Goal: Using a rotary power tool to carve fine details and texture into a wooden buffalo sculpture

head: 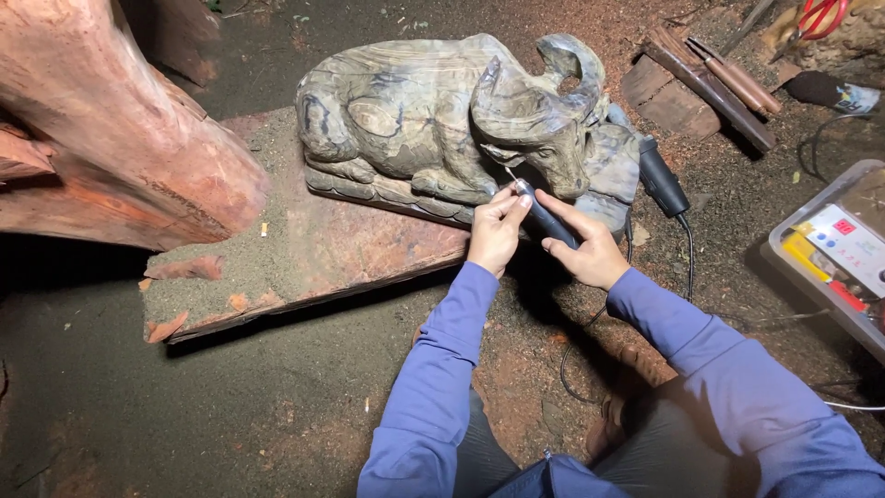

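**Two hands on a rotary tool at the buffalo carving**

The left hand (496,231) pinched the tip of a dark rotary handpiece (544,219), while the right hand (590,249) wrapped its body; the bit touched the grey-green buffalo carving (433,120) below the head. The carving lay on the far right corner of a reddish wooden slab (313,249) dusted with sawdust. A second black power tool (660,177) rested against the carving's right end. Dark earthen ground (184,406) spread around, with a red log (120,129) at the left and a plastic tray (834,249) at the right.
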